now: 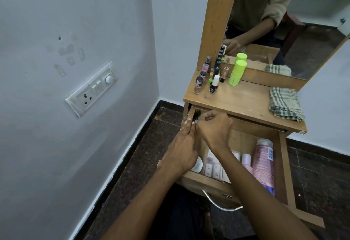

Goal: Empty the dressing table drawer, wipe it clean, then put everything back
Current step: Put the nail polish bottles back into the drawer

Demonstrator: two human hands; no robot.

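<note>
Matt wooden drawer (284, 156), checked cloth (285, 105)

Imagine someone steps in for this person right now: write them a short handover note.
Left hand: fingers curled at the far left corner of the open wooden drawer, touching the small black-capped bottle; its exact grip is hidden.
Right hand: pinches that same bottle.
Done: nail polish bottles and a lime green tube stand on the wooden tabletop; the checked folded cloth lies ready at its right.
Left: lift out the pink bottle, white tubes and round white jar, wipe the drawer, return everything.
</note>
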